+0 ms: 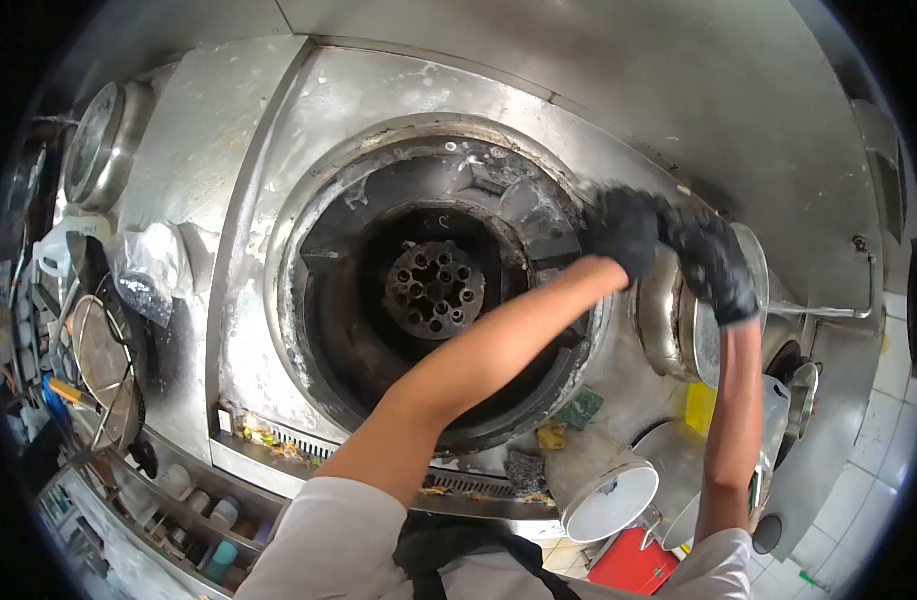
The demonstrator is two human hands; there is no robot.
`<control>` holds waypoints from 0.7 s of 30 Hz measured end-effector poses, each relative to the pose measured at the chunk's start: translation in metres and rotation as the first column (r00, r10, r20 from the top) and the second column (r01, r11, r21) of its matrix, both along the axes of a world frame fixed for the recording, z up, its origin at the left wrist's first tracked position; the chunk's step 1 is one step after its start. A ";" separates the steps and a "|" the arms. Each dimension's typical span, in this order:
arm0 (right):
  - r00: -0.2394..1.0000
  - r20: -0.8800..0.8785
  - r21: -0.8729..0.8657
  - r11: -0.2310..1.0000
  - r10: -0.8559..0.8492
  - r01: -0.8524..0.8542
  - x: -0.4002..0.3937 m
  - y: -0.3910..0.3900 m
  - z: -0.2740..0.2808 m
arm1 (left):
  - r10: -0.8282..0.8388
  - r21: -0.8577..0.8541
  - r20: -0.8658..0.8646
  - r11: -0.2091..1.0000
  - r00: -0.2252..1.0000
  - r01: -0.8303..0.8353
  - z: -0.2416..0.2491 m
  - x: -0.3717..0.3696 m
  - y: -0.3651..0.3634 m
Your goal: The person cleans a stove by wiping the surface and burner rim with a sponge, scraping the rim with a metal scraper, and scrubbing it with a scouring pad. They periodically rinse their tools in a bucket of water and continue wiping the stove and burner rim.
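Observation:
My left hand, in a black glove, reaches across a large wok burner to its right rim. Its fingers look curled, and motion blurs whatever is under them. Close beside it, my right hand, also gloved in black, is bent inward over a steel pot. Its fingers are curled too, and what they hold, if anything, is hidden. The two hands nearly meet at the fingertips. A round cluster of nozzles sits deep in the burner's dark well.
Along the front edge are a white-rimmed bucket, a green scouring pad and a dark mesh scrubber. Food scraps lie by the slotted drain. At left are strainers and a plastic bag. A pipe juts from the right wall.

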State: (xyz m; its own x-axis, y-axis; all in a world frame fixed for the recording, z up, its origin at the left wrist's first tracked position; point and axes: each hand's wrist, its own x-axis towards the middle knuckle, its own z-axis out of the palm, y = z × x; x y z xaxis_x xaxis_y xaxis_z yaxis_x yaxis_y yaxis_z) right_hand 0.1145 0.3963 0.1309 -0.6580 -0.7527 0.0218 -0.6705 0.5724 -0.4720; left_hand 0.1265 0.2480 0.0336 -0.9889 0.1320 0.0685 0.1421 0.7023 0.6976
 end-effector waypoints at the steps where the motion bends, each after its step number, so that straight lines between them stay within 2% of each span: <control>1: 0.997 0.018 -0.039 0.996 -0.080 0.081 0.018 0.008 -0.005 | 0.315 0.176 -0.236 0.944 0.919 -0.279 -0.034 0.015 0.040; 2: 0.980 0.098 -0.081 0.980 -0.174 0.182 0.027 0.012 -0.014 | 0.090 0.120 -0.098 0.990 0.991 -0.078 -0.015 0.013 0.023; 3: 0.944 0.185 -0.117 0.948 -0.272 0.296 0.035 0.016 -0.025 | -0.151 0.091 0.056 0.985 0.987 0.145 0.003 0.014 0.006; 4: 0.938 0.189 -0.121 0.941 -0.290 0.315 0.033 0.014 -0.024 | -0.170 0.086 0.059 0.983 0.984 0.165 -0.002 0.014 0.008; 6: 0.980 -0.153 0.180 0.971 -0.130 0.157 0.021 0.002 -0.008 | 0.004 0.083 -0.036 0.997 0.999 -0.001 -0.014 0.010 0.017; 8: 0.986 -0.019 -0.034 0.986 -0.163 0.162 -0.004 -0.006 -0.015 | 0.040 0.084 -0.095 0.996 0.995 -0.032 -0.021 -0.012 0.006; 9: 0.992 -0.124 -0.197 0.980 -0.008 -0.017 -0.017 -0.012 -0.022 | 0.061 0.092 -0.161 0.995 0.985 -0.047 -0.030 -0.023 0.001; 10: 0.992 -0.124 -0.190 0.982 -0.005 -0.019 -0.024 -0.024 -0.016 | 0.010 0.169 -0.118 0.986 0.993 0.010 -0.040 -0.042 -0.003; 11: 0.887 0.325 -0.111 0.919 -0.328 0.380 -0.026 -0.038 -0.006 | -0.048 0.247 -0.072 0.967 0.996 0.064 -0.048 -0.050 -0.005; 12: 0.722 0.521 -0.005 0.844 -0.455 0.536 -0.027 -0.035 -0.004 | -0.070 0.204 0.098 0.978 0.993 0.049 -0.029 -0.043 -0.011; 13: 0.497 0.654 0.128 0.732 -0.569 0.669 -0.029 -0.033 -0.003 | -0.078 0.204 0.097 0.977 0.992 0.057 -0.011 -0.029 -0.009; 14: 0.814 0.433 -0.021 0.899 -0.387 0.438 -0.029 -0.009 -0.004 | 0.034 0.198 -0.043 0.980 0.999 -0.025 0.004 -0.014 -0.003; 15: 0.886 0.340 -0.016 0.940 -0.315 0.340 -0.024 -0.011 -0.003 | 0.148 0.203 -0.176 0.973 0.973 -0.111 0.007 -0.007 0.001; 16: 0.943 0.236 -0.005 0.970 -0.236 0.244 -0.019 -0.013 -0.003 | -0.003 0.202 -0.169 0.979 0.986 0.037 0.004 -0.008 -0.004; 17: 0.980 0.128 0.008 0.988 -0.154 0.154 -0.015 -0.015 -0.002 | -0.003 0.204 -0.163 0.978 0.987 0.037 -0.009 -0.011 -0.006; 19: 0.972 -0.235 -0.126 0.991 0.022 -0.053 -0.014 -0.028 -0.010 | 0.180 0.283 -0.365 0.956 0.913 -0.075 -0.037 -0.017 -0.003; 20: 0.945 0.203 -0.127 0.951 -0.254 0.283 -0.013 -0.032 -0.010 | 0.148 0.239 -0.272 0.968 0.951 -0.082 -0.019 -0.014 -0.015; 21: 0.945 0.201 -0.133 0.948 -0.258 0.288 -0.008 -0.038 -0.006 | 0.142 0.234 -0.277 0.969 0.950 -0.076 -0.018 -0.012 -0.013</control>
State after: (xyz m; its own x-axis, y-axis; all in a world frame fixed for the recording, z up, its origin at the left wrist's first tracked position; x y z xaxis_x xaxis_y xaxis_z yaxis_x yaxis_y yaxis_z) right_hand 0.1067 0.3586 0.1249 -0.8417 -0.5399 -0.0105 -0.3954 0.6295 -0.6689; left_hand 0.1145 0.2355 0.0158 -0.9292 -0.0258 0.3687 0.2920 0.5600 0.7753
